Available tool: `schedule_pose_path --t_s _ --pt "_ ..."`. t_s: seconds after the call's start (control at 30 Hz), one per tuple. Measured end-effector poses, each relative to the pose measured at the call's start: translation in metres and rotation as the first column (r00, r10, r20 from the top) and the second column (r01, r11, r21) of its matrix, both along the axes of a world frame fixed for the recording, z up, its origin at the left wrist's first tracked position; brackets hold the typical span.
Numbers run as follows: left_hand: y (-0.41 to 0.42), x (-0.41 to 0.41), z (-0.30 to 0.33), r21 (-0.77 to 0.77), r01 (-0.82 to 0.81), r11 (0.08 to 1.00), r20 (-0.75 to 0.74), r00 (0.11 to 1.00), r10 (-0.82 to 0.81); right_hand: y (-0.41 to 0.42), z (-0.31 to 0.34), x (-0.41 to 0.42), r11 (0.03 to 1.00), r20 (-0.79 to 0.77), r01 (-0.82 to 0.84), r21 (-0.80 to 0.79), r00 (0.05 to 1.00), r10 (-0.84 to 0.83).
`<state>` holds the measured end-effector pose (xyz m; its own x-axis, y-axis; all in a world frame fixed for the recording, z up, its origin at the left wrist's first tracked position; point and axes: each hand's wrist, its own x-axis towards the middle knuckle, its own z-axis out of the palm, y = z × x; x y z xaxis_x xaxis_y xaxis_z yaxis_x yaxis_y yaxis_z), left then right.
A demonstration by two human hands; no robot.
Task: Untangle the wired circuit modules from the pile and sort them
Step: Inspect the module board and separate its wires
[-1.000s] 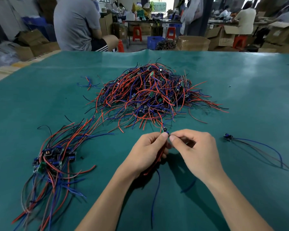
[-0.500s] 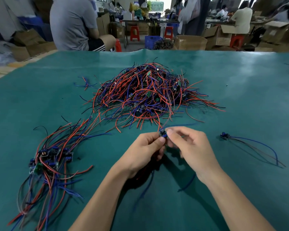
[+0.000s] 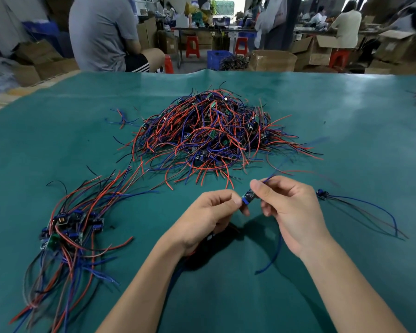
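— What are the hands doing?

— Both pinch one small blue module (image 3: 248,196) just above the green mat (image 3: 360,145). The left hand (image 3: 202,219) holds its lower end between thumb and curled fingers; the right hand (image 3: 291,212) pinches its upper end, forefinger raised over it.

— And its wires?

— A blue wire (image 3: 277,251) hangs below the right fingers and curls onto the mat. Another blue strand runs up and away past the right fingertips. Red and dark wires trail under the left palm, mostly hidden.

— Where is the pile?

— The pile (image 3: 211,135) lies just beyond the fingertips — red, blue and black leads knotted over little green boards.

— Anything sorted?

— Well to the left of the left fingers lies a bundle (image 3: 70,224), modules clustered together, leads fanned toward the near edge. Just right of the right fingers rests a lone module (image 3: 322,193), its wires stretched rightward.

— Who else is here?

— A person (image 3: 103,34) in a grey shirt sits past the far edge, among cardboard boxes.
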<state>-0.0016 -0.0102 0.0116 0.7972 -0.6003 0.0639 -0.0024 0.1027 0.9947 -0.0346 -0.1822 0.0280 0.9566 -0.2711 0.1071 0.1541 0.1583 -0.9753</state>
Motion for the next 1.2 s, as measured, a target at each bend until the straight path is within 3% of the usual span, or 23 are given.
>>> schedule_pose_path --t_s 0.17,0.27,0.43,0.6,0.77,0.8,0.87,0.93,0.97,1.0,1.07,1.2 --pt "-0.001 0.001 -0.001 0.019 -0.030 0.999 0.039 0.999 0.029 0.001 -0.005 0.003 0.984 0.017 0.130 -0.123 0.992 -0.129" --pt "-0.001 0.001 -0.002 0.020 -0.022 1.000 0.028 0.999 0.022 -0.008 -0.008 0.006 0.903 0.114 0.306 -0.302 0.952 -0.284" --pt "-0.001 0.002 -0.003 0.053 -0.016 0.998 0.056 0.998 0.013 -0.030 -0.005 0.006 0.801 0.198 0.493 -0.340 0.870 -0.452" --pt "-0.002 0.000 -0.002 0.064 -0.024 0.998 0.077 0.997 0.019 -0.050 0.003 0.003 0.750 0.151 0.647 -0.136 0.762 -0.630" --pt "-0.003 0.002 -0.003 -0.020 -0.141 0.990 0.008 0.990 0.141 -0.066 0.010 0.001 0.597 0.147 0.802 0.029 0.587 -0.796" --pt "-0.003 0.003 -0.003 -0.040 -0.163 0.986 -0.010 0.987 0.162 -0.065 0.011 0.001 0.604 0.148 0.797 -0.002 0.597 -0.788" --pt "-0.004 0.003 -0.002 -0.047 -0.173 0.984 -0.014 0.985 0.172 -0.052 0.008 0.001 0.741 0.142 0.653 -0.157 0.757 -0.637" --pt "-0.004 0.002 -0.003 -0.042 -0.147 0.988 -0.005 0.989 0.147 -0.022 0.003 0.001 0.870 0.082 0.319 -0.376 0.947 -0.312" --pt "-0.003 0.002 -0.003 -0.038 -0.129 0.991 -0.005 0.992 0.128 -0.006 0.001 0.000 0.866 0.048 0.159 -0.474 0.987 -0.155" --pt "-0.003 0.001 -0.003 -0.028 -0.109 0.994 -0.003 0.994 0.109 0.005 -0.002 -0.002 0.833 0.046 0.073 -0.549 0.997 -0.057" --pt "-0.001 0.001 -0.003 0.010 -0.076 0.997 0.021 0.997 0.076 0.016 -0.005 -0.002 0.793 0.107 0.066 -0.605 0.994 -0.001" --pt "0.000 0.000 -0.001 0.057 -0.034 0.998 0.070 0.997 0.030 0.012 -0.005 -0.004 0.871 0.160 0.093 -0.482 0.987 -0.017"
